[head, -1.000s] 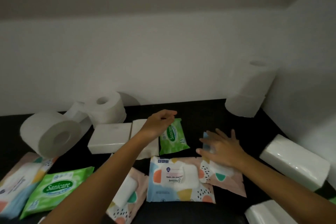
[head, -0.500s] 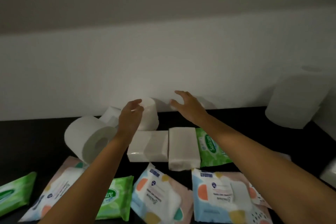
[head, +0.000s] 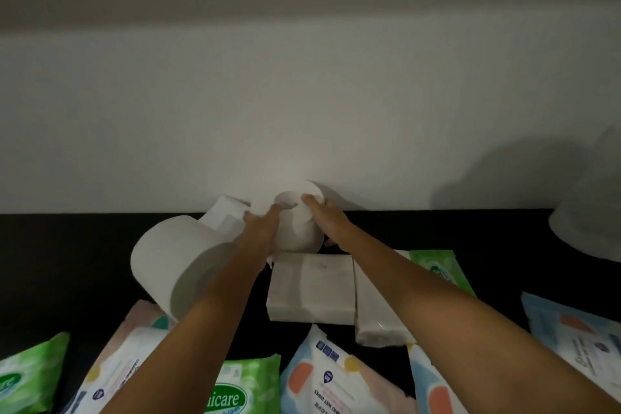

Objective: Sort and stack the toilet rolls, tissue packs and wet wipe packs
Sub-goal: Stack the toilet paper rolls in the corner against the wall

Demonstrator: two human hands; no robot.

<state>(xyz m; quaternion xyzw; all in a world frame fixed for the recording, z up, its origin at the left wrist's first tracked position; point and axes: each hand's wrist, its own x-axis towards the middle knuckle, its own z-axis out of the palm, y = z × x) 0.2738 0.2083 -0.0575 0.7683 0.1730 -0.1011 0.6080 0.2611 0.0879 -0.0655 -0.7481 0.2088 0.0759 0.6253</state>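
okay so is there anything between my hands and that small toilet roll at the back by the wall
Nothing visible stands between them. The left hand and the right hand are already on opposite sides of the small toilet roll, fingers touching it. The big toilet roll lies just to its left, beside the left forearm, not in the way.

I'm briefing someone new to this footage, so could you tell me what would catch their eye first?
Both hands meet at the back wall: the left hand and right hand clasp a small toilet roll from either side. Just left of it a larger toilet roll lies on its side. Nearer the camera, colourful wet wipe packs line the dark table.
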